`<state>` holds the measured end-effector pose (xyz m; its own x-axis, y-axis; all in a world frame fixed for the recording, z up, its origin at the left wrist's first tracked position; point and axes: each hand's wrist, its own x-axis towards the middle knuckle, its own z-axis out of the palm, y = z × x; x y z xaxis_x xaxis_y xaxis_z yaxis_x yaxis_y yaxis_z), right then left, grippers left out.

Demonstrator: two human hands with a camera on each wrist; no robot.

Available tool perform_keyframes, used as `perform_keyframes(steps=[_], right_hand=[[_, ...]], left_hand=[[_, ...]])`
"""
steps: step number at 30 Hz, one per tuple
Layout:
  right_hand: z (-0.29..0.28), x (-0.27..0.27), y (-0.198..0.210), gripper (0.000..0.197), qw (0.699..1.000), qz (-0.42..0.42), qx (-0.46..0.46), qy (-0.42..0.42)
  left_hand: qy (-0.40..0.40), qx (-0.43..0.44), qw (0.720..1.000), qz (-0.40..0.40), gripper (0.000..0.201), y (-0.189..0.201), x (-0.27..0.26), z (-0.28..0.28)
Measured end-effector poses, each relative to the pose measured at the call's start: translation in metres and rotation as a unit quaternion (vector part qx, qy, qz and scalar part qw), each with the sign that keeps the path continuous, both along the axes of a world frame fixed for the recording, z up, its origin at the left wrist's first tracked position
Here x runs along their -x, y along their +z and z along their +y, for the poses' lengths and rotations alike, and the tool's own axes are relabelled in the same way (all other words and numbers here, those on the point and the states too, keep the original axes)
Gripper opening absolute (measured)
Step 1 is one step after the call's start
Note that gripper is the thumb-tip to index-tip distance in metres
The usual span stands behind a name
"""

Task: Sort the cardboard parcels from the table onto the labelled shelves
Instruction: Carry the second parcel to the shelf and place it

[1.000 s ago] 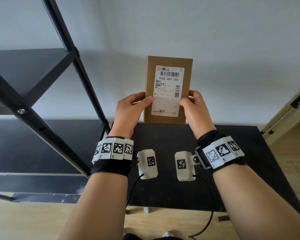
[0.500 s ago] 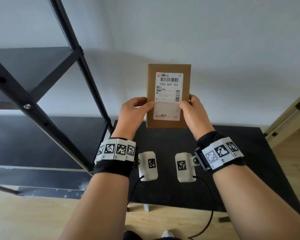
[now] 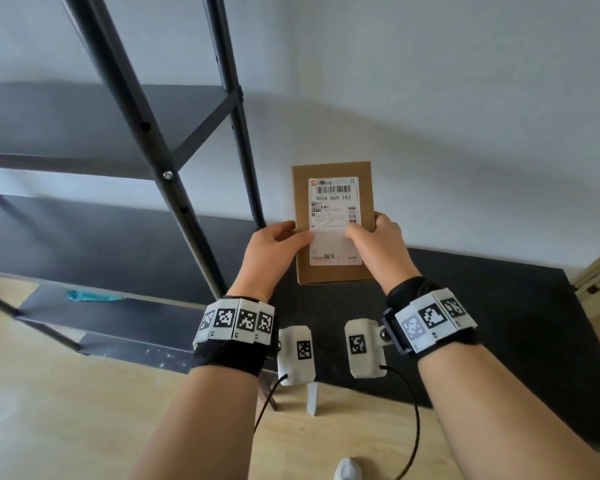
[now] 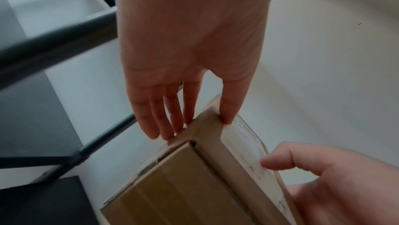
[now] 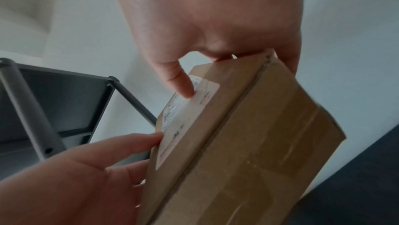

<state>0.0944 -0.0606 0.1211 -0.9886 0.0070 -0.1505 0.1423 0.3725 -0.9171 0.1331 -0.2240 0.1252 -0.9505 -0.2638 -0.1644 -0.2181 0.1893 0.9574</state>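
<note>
The parcel [image 3: 333,223] is held upright at the centre of the head view, clear above the black worktop [image 3: 499,323], its long axis vertical and its printed label [image 3: 334,220] facing the person. Both hands pinch its lower half — the left hand [image 3: 274,251] on the left edge, the right hand [image 3: 378,247] on the right, thumbs on the label face and fingers [image 4: 170,117] behind. The shelves [image 3: 94,119] stand in the left of the frame — on the left hand's side, so the carry probably goes leftward.
</note>
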Motion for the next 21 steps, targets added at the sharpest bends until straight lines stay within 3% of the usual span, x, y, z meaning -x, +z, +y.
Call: perform_keyframes(steps=[13,21], right_hand=[[-0.106,-0.159,-0.016,0.065,0.999,-0.044,-0.009,0.027],[-0.198,-0.231,-0.022,0.035,0.992,-0.042,0.007,0.118]], left_hand=[[0.042,-0.010,0.998,-0.042,0.040,-0.020,-0.166,-0.102],[0.114,-0.033,0.991,-0.059,0.026,-0.028,-0.259,-0.185]])
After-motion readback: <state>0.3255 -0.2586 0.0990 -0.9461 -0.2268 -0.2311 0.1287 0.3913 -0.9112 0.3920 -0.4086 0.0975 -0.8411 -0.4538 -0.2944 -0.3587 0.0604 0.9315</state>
